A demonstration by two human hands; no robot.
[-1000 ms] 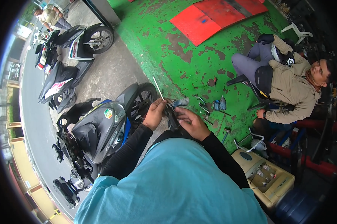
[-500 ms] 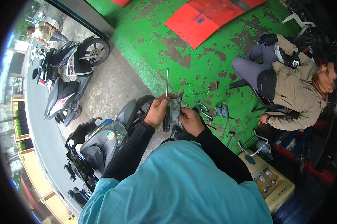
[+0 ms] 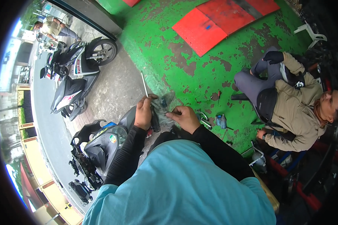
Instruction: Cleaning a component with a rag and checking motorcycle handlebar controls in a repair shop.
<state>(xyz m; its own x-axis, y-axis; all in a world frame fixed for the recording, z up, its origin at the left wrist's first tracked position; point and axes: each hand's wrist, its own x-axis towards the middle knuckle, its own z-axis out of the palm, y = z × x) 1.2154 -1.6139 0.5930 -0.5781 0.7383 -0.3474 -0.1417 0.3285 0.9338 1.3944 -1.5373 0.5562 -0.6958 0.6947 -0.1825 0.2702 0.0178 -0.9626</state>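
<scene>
My left hand [image 3: 142,114] is closed around a pale thin rod [image 3: 144,84], standing up from my fingers, and a dark object [image 3: 155,124] largely hidden by that hand. Just right of it, my right hand [image 3: 184,119] pinches a crumpled translucent grey sheet, apparently plastic [image 3: 163,105], with a small dark patch showing through it. Below and left of my hands is a scooter [image 3: 102,147] with grey and blue panels and exposed handlebar parts.
Scooters [image 3: 73,84] stand left; a person [image 3: 52,28] is beyond them. A seated person [image 3: 294,123] is on the right. Red panels [image 3: 199,32] lie on the green floor [image 3: 191,86] with tools [image 3: 204,120]. A white chair [image 3: 311,35] is upper right.
Both my hands have shifted left since half a second ago. The sheet is now more spread out to the upper right, and the rod tilts leftward instead of standing straight.
</scene>
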